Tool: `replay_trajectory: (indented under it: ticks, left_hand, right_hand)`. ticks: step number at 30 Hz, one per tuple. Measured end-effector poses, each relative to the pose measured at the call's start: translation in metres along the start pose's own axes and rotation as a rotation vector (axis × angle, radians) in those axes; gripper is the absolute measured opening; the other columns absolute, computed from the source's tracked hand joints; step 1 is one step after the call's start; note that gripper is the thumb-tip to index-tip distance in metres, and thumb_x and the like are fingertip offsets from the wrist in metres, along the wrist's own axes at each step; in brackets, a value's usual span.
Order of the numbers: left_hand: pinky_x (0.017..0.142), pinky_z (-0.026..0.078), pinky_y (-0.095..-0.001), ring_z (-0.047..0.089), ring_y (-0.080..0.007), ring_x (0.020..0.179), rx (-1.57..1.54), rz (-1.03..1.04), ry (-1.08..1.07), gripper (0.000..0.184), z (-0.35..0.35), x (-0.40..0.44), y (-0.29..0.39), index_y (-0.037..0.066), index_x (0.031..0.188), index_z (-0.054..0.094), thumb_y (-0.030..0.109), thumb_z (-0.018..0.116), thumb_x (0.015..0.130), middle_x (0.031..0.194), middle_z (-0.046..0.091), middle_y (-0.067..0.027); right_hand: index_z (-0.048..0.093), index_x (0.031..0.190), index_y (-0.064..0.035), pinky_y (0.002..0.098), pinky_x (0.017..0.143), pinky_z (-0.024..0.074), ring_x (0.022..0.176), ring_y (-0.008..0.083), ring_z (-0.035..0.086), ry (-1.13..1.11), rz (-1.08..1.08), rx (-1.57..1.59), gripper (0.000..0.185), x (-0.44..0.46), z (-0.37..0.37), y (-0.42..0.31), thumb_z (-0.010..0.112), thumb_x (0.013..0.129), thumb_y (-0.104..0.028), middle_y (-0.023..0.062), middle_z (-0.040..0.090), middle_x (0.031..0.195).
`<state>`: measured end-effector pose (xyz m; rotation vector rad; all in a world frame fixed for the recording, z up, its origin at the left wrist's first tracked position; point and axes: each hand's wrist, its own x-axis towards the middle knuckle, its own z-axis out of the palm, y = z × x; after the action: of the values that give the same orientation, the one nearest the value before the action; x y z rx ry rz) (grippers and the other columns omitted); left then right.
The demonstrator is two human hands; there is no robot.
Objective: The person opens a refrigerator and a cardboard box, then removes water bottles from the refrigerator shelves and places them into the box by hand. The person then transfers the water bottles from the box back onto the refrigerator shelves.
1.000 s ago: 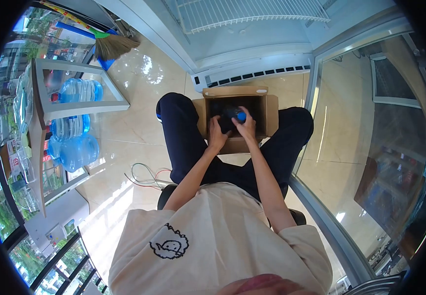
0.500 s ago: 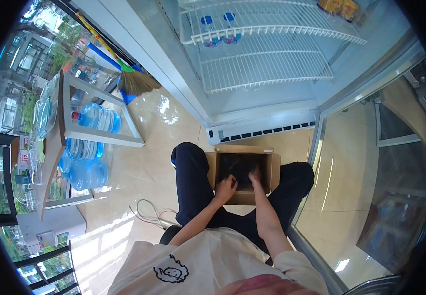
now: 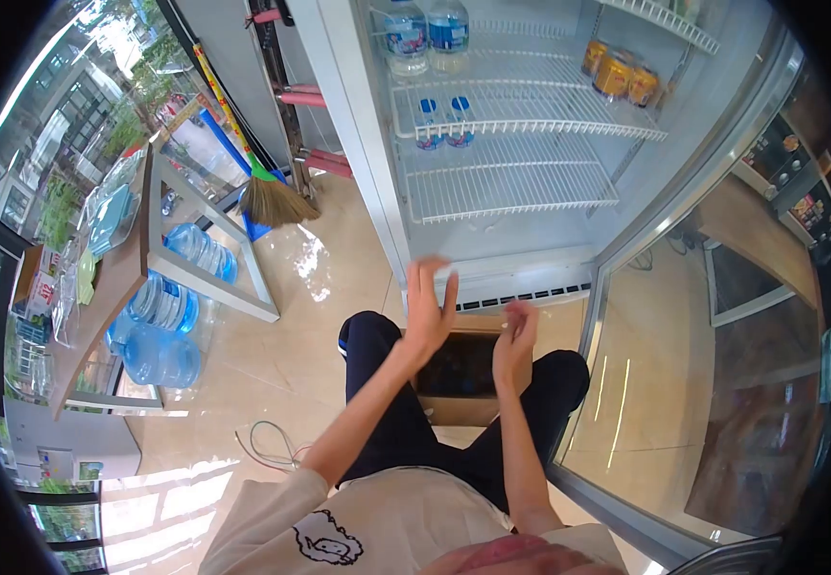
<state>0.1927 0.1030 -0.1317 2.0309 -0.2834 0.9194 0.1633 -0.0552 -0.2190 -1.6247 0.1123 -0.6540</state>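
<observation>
My left hand (image 3: 428, 311) is raised above the left rim of a cardboard box, its fingers apart and holding nothing. Over the box's right side hovers my right hand (image 3: 514, 347), slightly blurred, with loosely curled fingers and nothing visible in it. The open cardboard box (image 3: 463, 412) sits on the floor between my knees; its inside is too dark to make out. In front of it stands a glass-door fridge (image 3: 492, 273) with its door open. Two small blue-capped bottles (image 3: 460, 125) stand on a lower wire shelf.
Larger water bottles (image 3: 449, 36) and orange cans (image 3: 613, 73) occupy a higher shelf. The open fridge door (image 3: 588, 383) extends along my right. To the left are a broom (image 3: 279, 199), big water jugs (image 3: 161, 356) under a table (image 3: 99, 307), and a cable (image 3: 267, 443).
Both hands have come up out of the box, the left one opening and reaching toward the fridge. My view has tilted up, showing more of the upper shelves.
</observation>
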Motion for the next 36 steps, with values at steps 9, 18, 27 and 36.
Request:
replay_trajectory:
  ticks: [9,18,27,36]
  left_hand:
    - [0.097,0.040,-0.0480,0.048,-0.0427,0.112,0.028,0.164,0.193,0.038,0.008,0.242,0.043,0.000,0.118,0.052,-0.003,0.069,0.084,0.120,0.052,-0.0222]
    - [0.117,0.029,-0.0514,0.039,-0.0499,0.132,-0.046,-0.247,0.319,0.097,0.052,0.324,-0.044,-0.013,0.137,0.031,0.008,0.085,0.059,0.138,0.039,-0.0374]
    - [0.105,0.042,-0.0520,0.048,-0.0447,0.129,0.073,-0.321,0.274,0.095,0.053,0.342,-0.045,0.000,0.139,0.044,0.021,0.091,0.058,0.138,0.051,-0.0251]
    - [0.095,0.051,-0.0481,0.067,-0.0412,0.107,-0.132,-0.168,0.187,0.076,0.053,0.330,-0.038,0.005,0.124,0.054,0.020,0.091,0.059,0.112,0.071,-0.0197]
  right_hand:
    - [0.049,0.128,0.0011,0.0392,0.095,0.0494,0.109,0.0317,0.060,-0.206,-0.564,0.099,0.035,0.228,0.109,-0.200,0.055,0.094,0.008,0.0178,0.056,0.122]
    - [0.016,0.157,0.0036,0.0537,0.116,0.0350,0.146,0.0495,0.030,-0.385,-0.295,-0.404,0.095,0.324,0.204,-0.178,0.074,0.085,-0.014,0.0320,0.020,0.159]
    - [0.012,0.156,0.0056,0.0520,0.109,0.0399,0.135,0.0445,0.046,-0.356,-0.529,-0.157,0.103,0.341,0.217,-0.162,0.077,0.079,-0.011,0.0283,0.043,0.148]
    - [0.024,0.155,-0.0039,0.0519,0.099,0.0467,0.118,0.0497,0.052,-0.167,-0.733,-0.448,0.103,0.334,0.208,-0.171,0.078,0.068,-0.001,0.0302,0.030,0.146]
